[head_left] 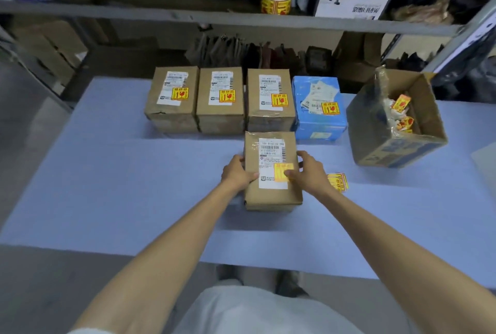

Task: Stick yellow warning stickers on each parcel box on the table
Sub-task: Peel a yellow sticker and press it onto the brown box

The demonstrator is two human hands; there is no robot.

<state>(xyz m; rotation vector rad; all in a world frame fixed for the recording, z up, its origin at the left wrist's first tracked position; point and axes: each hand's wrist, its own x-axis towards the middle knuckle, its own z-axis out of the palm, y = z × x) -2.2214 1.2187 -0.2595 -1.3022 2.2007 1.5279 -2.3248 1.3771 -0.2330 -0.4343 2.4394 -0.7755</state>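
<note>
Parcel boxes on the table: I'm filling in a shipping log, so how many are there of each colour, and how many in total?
Brown parcel boxes: 4
Blue parcel box: 1
Total: 5, not counting the open carton

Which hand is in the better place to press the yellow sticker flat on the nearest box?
Probably the right hand: its thumb lies on the yellow sticker, its fingers round the right edge of the nearest box. The left hand grips the left edge and looks better used for steadying.
</note>
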